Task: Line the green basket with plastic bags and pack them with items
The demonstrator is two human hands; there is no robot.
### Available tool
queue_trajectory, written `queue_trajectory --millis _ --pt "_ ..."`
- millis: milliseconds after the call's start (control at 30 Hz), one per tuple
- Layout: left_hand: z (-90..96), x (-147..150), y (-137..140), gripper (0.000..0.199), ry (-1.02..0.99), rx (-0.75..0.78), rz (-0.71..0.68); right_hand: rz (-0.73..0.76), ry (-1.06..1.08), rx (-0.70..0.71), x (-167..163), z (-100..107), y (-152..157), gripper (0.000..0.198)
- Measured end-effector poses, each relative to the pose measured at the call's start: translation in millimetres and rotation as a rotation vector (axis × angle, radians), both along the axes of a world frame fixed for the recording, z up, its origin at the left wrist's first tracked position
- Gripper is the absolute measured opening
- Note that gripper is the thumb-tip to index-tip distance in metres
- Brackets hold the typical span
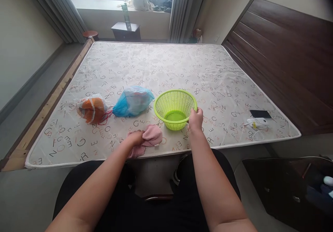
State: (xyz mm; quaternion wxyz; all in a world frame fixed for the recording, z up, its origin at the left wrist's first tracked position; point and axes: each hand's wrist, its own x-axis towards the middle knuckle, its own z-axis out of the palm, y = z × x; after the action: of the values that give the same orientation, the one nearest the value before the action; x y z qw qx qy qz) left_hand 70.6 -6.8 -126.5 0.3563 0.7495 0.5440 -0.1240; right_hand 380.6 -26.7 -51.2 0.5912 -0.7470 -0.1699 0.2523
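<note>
My right hand (195,119) grips the rim of a lime-green plastic basket (174,125) on its right side. The basket has lattice walls and nothing shows inside it. Closed over a pink cloth (153,135), my left hand (136,138) rests near the front edge of the mattress (166,65). Part of the cloth spreads out right of the hand, and another part lies below it. Left of the basket lies a blue plastic bag (134,101) with pale contents I cannot make out. Farther left is a clear bag with something orange (92,109) in it and red drawstrings.
A black phone (260,114) and a white power bank with a cable (257,123) lie at the mattress's right. A dark wooden headboard (283,58) rises on the right. Beyond the far edge stands a nightstand (126,27) with a green bottle (126,16).
</note>
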Motion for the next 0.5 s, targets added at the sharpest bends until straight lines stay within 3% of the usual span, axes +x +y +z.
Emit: queue_trajectory --millis 200,300,500 --pt "-7.0 -8 -5 0.074 0.304 0.205 0.028 0.01 0.047 -0.034 3 -2 -3 0.037" --pt "-10.5 -12 -3 0.081 0.368 0.142 0.1 0.029 0.106 -0.046 -2 -4 -3 0.038" --pt "-27.0 -15 1 0.078 0.342 -0.125 0.192 0.077 0.248 -0.078 -20 -13 -1 0.038"
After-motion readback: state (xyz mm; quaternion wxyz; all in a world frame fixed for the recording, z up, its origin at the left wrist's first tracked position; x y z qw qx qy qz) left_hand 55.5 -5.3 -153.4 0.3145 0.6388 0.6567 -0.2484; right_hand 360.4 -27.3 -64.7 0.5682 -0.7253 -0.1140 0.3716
